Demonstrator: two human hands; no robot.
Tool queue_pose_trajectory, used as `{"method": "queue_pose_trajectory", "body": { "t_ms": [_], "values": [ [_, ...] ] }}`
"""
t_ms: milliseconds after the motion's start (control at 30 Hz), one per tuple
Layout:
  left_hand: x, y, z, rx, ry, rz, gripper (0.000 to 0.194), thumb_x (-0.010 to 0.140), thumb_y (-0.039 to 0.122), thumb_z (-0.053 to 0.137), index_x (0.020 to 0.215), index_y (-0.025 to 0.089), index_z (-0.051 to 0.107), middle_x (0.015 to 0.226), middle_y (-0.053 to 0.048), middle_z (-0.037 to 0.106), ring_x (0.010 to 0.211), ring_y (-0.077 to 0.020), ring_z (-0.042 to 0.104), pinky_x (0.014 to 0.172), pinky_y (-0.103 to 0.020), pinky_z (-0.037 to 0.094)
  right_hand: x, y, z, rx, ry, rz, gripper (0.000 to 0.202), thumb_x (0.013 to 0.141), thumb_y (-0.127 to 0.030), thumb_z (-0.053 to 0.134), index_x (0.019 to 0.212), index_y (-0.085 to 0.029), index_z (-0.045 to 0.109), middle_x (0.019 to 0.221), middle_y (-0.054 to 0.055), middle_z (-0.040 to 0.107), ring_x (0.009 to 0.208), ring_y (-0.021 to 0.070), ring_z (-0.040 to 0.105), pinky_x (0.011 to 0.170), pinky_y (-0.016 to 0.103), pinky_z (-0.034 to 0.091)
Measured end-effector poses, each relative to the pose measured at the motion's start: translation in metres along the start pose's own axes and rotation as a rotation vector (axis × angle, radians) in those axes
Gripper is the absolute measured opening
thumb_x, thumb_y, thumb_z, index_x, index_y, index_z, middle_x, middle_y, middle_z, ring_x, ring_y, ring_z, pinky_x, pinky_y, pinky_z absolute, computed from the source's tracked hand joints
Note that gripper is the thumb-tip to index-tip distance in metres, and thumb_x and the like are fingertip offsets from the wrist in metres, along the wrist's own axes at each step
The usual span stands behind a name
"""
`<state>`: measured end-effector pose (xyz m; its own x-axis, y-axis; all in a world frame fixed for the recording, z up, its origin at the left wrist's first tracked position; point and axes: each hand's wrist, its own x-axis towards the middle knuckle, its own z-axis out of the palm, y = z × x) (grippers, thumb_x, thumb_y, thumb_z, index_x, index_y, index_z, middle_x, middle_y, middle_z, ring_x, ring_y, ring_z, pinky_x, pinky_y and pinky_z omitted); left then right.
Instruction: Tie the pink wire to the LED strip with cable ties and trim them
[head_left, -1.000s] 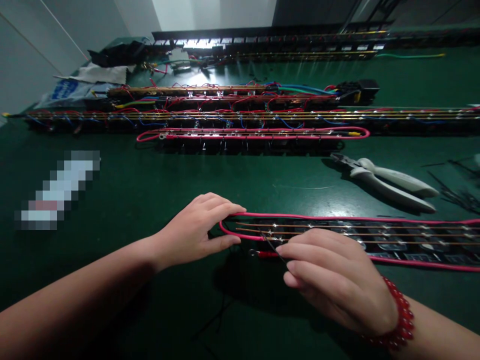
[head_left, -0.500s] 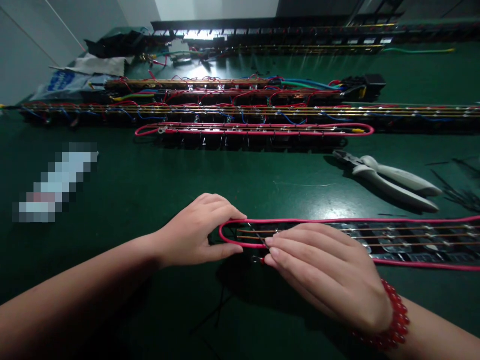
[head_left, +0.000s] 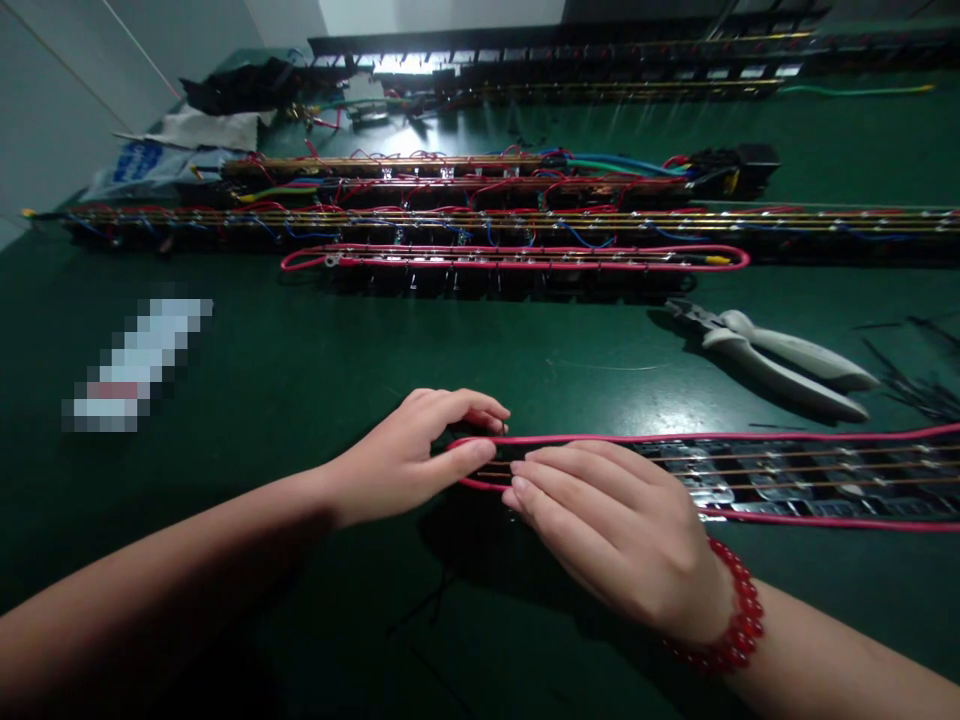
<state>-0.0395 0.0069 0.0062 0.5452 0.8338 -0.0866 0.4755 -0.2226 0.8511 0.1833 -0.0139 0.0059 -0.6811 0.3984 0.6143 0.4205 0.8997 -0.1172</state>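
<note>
A red cable (head_left: 795,436) runs in a long loop around a dark strip assembly (head_left: 776,475) with thin copper-coloured rods. At the loop's left end, my left hand (head_left: 420,450) has its thumb against the cable and its curved forefinger apart from it, beyond the far side. A thin dark tip, like a cable tie (head_left: 505,427), shows by those fingertips. My right hand (head_left: 615,530), wearing a red bead bracelet, lies over the strip with its fingertips pinched at the rod ends. The tie's part within that pinch is mostly hidden. A ring terminal beneath those fingers is barely visible.
White-handled cutting pliers (head_left: 787,365) lie beyond the strip at right, near loose black ties (head_left: 922,385). A similar red-looped strip (head_left: 510,260) and longer wired strips (head_left: 300,218) lie farther back. A blurred pale item (head_left: 142,360) rests at left on the green table (head_left: 300,360).
My left hand has let go of the cable loop's end, its fingers shifting right and over the far side. My right hand has moved slightly left and up; the cable tie is now mostly covered.
</note>
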Motion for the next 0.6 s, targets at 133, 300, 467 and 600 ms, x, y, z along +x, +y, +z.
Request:
{"method": "queue_pose_trajectory", "body": {
  "t_ms": [133, 300, 467, 600],
  "values": [
    [0.009, 0.008, 0.018, -0.324, 0.200, -0.154, 0.021, 0.094, 0.030, 0.056, 0.112, 0.020, 0.056, 0.100, -0.002, 0.072, 0.100, -0.0164, 0.068, 0.090, -0.031, 0.051, 0.002, -0.001, 0.004, -0.009, 0.012, 0.024, 0.004, 0.087, -0.012, 0.066, 0.084, -0.012, 0.068, 0.080, 0.006, 0.074, 0.076, 0.0171, 0.069, 0.072, 0.033, 0.056],
    [0.015, 0.009, 0.033, -0.215, 0.351, -0.103, 0.012, 0.087, 0.023, 0.062, 0.099, 0.019, 0.063, 0.092, -0.001, 0.071, 0.089, -0.0161, 0.068, 0.086, -0.032, 0.052, 0.004, 0.000, 0.004, 0.012, 0.032, 0.093, 0.002, 0.086, -0.010, 0.067, 0.087, -0.012, 0.067, 0.081, 0.005, 0.074, 0.076, 0.0172, 0.069, 0.069, 0.032, 0.055],
    [0.007, 0.004, 0.026, -0.065, 0.296, -0.041, 0.008, 0.088, 0.025, 0.063, 0.090, 0.022, 0.070, 0.091, -0.001, 0.072, 0.089, -0.0170, 0.065, 0.085, -0.034, 0.051, 0.000, 0.001, 0.000, 0.038, 0.031, 0.155, 0.006, 0.086, -0.013, 0.068, 0.091, -0.012, 0.066, 0.086, 0.006, 0.076, 0.080, 0.0189, 0.071, 0.067, 0.031, 0.056],
    [0.004, 0.001, 0.022, -0.050, 0.250, 0.022, 0.013, 0.088, 0.016, 0.059, 0.092, 0.022, 0.070, 0.091, 0.000, 0.072, 0.085, -0.0133, 0.066, 0.078, -0.027, 0.053, -0.006, 0.002, -0.004, 0.029, 0.012, 0.172, 0.013, 0.083, -0.011, 0.071, 0.096, -0.010, 0.067, 0.094, 0.008, 0.077, 0.088, 0.0219, 0.072, 0.072, 0.034, 0.058]
  ]
}}
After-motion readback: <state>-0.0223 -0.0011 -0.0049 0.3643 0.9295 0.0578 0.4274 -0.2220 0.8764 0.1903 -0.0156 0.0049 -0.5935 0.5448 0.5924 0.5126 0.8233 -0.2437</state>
